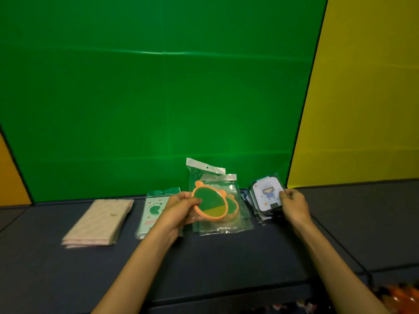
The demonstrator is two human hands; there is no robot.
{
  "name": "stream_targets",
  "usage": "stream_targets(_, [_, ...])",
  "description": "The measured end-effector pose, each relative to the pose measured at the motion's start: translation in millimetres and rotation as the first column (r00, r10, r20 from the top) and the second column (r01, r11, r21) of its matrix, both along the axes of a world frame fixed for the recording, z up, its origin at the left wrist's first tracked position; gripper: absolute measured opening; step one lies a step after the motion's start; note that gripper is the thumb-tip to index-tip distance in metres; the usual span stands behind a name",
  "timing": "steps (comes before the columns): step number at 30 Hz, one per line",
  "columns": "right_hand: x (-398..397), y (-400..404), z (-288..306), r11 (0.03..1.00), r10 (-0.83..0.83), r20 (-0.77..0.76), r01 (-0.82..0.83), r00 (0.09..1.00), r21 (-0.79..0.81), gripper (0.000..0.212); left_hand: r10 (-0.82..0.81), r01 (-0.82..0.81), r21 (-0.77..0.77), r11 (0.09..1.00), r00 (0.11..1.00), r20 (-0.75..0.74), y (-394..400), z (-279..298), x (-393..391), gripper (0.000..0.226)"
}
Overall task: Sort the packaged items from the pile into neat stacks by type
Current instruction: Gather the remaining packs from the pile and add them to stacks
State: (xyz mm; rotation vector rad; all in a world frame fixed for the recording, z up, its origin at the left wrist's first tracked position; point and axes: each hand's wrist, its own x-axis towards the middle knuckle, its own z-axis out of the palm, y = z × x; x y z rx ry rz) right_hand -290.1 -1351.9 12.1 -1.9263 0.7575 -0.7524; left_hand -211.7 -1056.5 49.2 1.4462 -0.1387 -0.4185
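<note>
My left hand [181,210] grips a round orange-rimmed mirror in a clear bag [209,203], tilted up above a second bagged orange mirror [229,219] lying on the dark table. My right hand [292,205] holds the right edge of a white cartoon card pack [267,196], which tops a small stack of similar packs. A stack of pale pink packets [99,223] lies at the left. Green-and-white footprint packs [153,210] lie beside my left hand, partly hidden by it.
The dark table [204,264] runs to a front edge near the bottom. A green backdrop [158,98] stands right behind the stacks, with a yellow panel [362,98] at the right. Blurred orange items [396,293] sit at the lower right corner.
</note>
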Motion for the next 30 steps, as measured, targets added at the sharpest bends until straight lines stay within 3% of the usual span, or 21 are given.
stream_targets(5, [10.2, -14.3, -9.6, 0.998, 0.001, -0.062, -0.005, 0.998, -0.067, 0.025, 0.057, -0.057, 0.04, 0.998, 0.998, -0.009, -21.0, -3.5, 8.4, 0.016])
stream_targets(9, [15.0, -26.6, -17.9, 0.971, -0.05, -0.14, 0.015, 0.989, -0.24, 0.017, 0.086, -0.087, 0.096, 0.992, 0.996, 0.016, -33.0, -3.8, 11.5, 0.01])
stream_targets(15, [12.2, -32.9, -17.4, 0.929, -0.007, -0.213, -0.072, 0.977, -0.362, 0.017, 0.131, -0.167, 0.272, 0.948, 0.981, 0.145, -50.3, -16.0, 19.0, 0.01])
stream_targets(19, [11.7, -37.5, -14.5, 0.883, 0.046, -0.255, -0.158, 0.966, -0.442, 0.021, 0.146, -0.314, 0.505, 0.804, 0.928, 0.344, -54.7, -25.3, 23.7, 0.019])
stream_targets(24, [4.0, -35.2, -6.0, 0.792, 0.061, -0.306, -0.232, 0.95, -0.565, 0.028, -0.01, -0.479, 0.682, 0.552, 0.815, 0.58, -59.2, -25.7, 18.9, 0.034])
stream_targets(26, [3.0, -26.7, -2.1, 0.75, 0.07, -0.307, -0.253, 0.949, -0.611, 0.028, -0.061, -0.507, 0.684, 0.525, 0.779, 0.624, -57.9, -29.2, 17.8, 0.045])
stream_targets(30, [9.9, 8.8, 10.5, 0.697, 0.198, -0.257, -0.32, 0.946, -0.641, 0.026, -0.186, -0.519, 0.652, 0.552, 0.686, 0.704, -32.3, -29.2, 11.0, 0.049])
